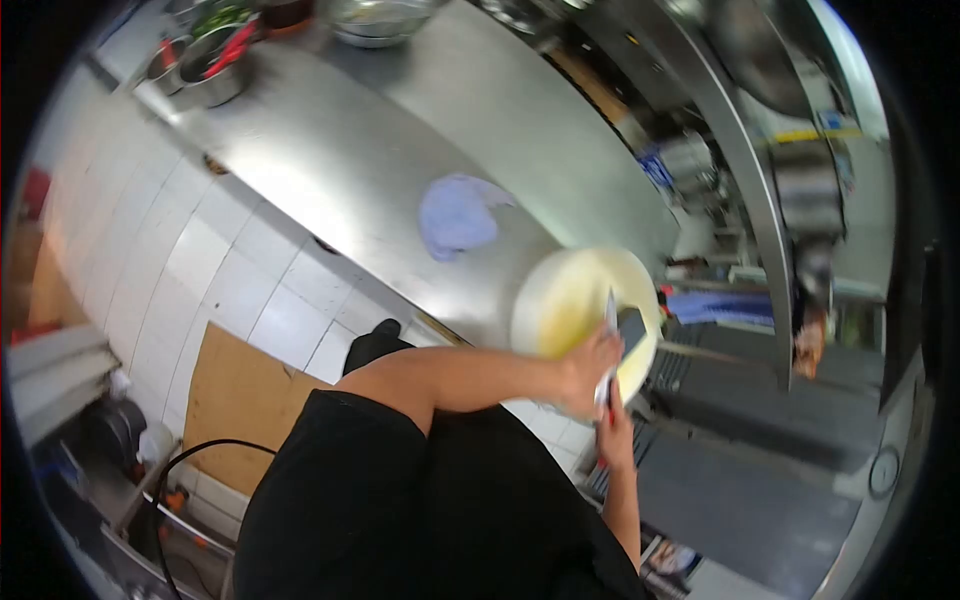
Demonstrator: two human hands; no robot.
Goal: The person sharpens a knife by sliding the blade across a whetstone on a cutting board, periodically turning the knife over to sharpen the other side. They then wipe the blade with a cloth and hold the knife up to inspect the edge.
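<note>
A large round white board (560, 290) with a yellowish middle lies at the end of the steel table. Over its near side, my left hand (592, 370) has its fingers closed on the blade of a knife (611, 308). Beside those fingers a dark grey rectangular block (631, 330) rests on the board; whether the blade touches it is hard to tell. My right hand (615, 437), just below the left, is wrapped round the knife's red handle. A crumpled light blue cloth (460, 215) lies on the table, left of the board.
The long steel table (330, 150) holds metal pots (215, 80) with red-handled tools and a bowl (375, 25) at its far end. A steel shelf (740, 170) with pans runs along the right. Cardboard (245, 400) lies on the tiled floor.
</note>
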